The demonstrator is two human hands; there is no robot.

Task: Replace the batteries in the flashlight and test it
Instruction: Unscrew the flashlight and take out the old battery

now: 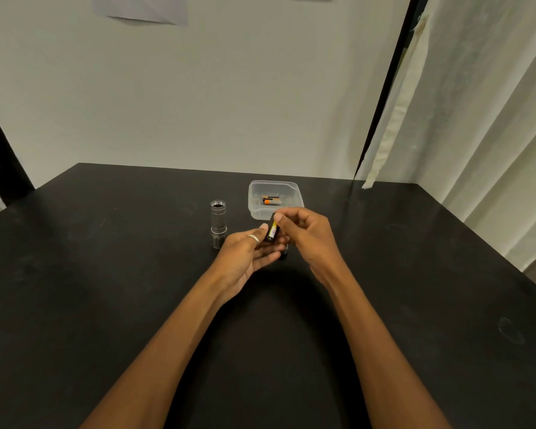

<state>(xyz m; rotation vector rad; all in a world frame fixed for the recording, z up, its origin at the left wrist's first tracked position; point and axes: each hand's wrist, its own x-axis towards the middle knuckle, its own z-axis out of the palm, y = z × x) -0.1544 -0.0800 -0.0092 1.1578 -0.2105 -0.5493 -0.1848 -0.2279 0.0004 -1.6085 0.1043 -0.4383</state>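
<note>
A: Forearms fill the near frame over the black table [106, 274]. Beyond our hands, the flashlight body [218, 223] stands upright, beside a clear tub [294, 187] holding orange-black batteries [271, 199].

B: Hands?

A: Our left hand [245, 258] cradles a black battery holder [272, 235], fingers half curled. Our right hand [304, 233] pinches its top end. Yellow label there, text unreadable.

Both forearms extended, left hand [248, 255] palm-up (ring on finger), right hand [304, 233] fingertips pinched
</note>
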